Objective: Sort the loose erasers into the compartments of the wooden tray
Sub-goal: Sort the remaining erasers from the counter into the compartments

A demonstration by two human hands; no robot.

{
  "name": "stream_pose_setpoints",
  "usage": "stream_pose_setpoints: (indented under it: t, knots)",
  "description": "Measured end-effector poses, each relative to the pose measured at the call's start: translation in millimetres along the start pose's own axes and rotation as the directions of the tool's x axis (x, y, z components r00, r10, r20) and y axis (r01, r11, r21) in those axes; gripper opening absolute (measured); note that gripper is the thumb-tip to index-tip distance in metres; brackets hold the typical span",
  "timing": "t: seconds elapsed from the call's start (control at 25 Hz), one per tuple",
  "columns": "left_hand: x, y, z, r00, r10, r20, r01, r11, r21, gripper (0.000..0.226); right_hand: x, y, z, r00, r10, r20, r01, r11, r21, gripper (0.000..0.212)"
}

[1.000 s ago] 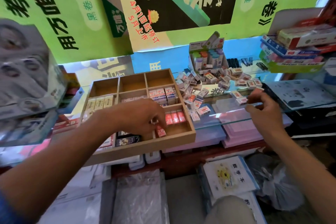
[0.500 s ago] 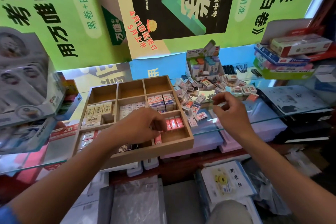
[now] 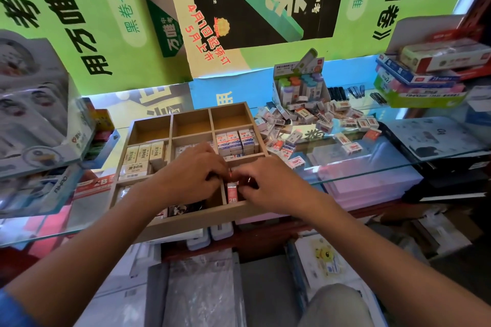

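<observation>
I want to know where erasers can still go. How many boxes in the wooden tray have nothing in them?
3, all in the far row of the wooden tray: far-left compartment, far-middle compartment, far-right compartment. The near ones are partly hidden by the left hand and right hand.

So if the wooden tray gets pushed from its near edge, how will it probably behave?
The wooden tray looks rigid, so it should probably slide whole on the glass shelf. Its near edge seems to overhang the shelf, so pressing down there may tip it. The erasers packed in its compartments likely add weight.
</observation>
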State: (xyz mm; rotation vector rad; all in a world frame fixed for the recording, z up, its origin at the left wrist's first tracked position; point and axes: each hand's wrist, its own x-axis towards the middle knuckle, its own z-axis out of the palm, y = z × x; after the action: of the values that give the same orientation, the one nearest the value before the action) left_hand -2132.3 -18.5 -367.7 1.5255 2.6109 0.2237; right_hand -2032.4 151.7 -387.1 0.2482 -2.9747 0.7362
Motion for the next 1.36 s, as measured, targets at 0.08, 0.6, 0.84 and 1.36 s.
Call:
stream_pose_setpoints:
  t: [0.08,0.6,0.84,1.36]
  knots:
    - [-6,-4,2,0.998,0.028,0.049,-0.033,0.995,0.095,0.056,4,-5,5,0.998,0.046,0.036,-0.044,0.997,-0.057,0.023]
    - [-13,-3,15,0.999,0.021,0.026,-0.025,0.985,0.173,0.048,20,-5,0,0.971,0.173,0.162,-0.189,0.978,0.091,0.016]
    - [-15,-5,22,1.000,-0.021,-0.014,0.022,0.993,0.113,0.050,20,-8,0,0.979,0.170,0.108,-0.174,0.985,0.023,0.014]
    - [-21,-5,37,0.985,-0.030,-0.172,0.036,0.999,0.031,0.047,17,-21,-3,0.944,0.326,-0.056,-0.304,0.921,0.244,0.012]
